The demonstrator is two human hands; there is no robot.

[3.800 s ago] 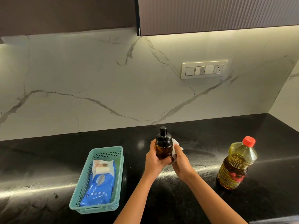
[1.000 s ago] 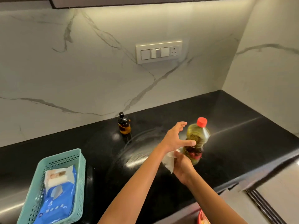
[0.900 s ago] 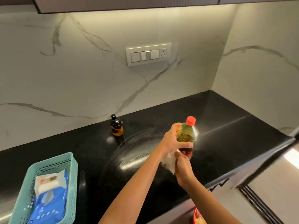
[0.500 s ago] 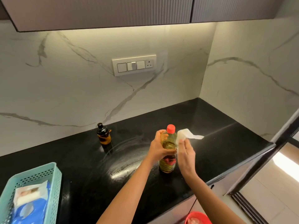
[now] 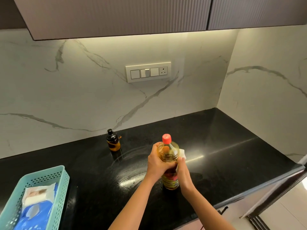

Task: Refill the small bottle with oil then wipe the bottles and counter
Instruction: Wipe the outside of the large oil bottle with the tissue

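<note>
The large oil bottle (image 5: 169, 165) with the red cap (image 5: 166, 138) stands upright on the black tabletop (image 5: 224, 156), near its front edge and right of the middle. The left hand (image 5: 157, 164) is wrapped around the upper body of this bottle from the left side and holds it firmly. The right hand (image 5: 184, 173) is pressed against the right side of the bottle, with a white wipe (image 5: 182, 154) between the palm and the plastic; the fingers are closed on the wipe, and a part of it shows above them. The small bottle (image 5: 113, 142), amber with a black top, stands upright well apart to the left, close to the marble wall (image 5: 74, 90). Smeared wet streaks shine on the tabletop between the two bottles. At the lower left corner a teal basket (image 5: 49, 176) holds a blue pack of wipes (image 5: 33, 213). A switch panel (image 5: 148, 72) is on the wall, under the cabinets (image 5: 116, 15).
</note>
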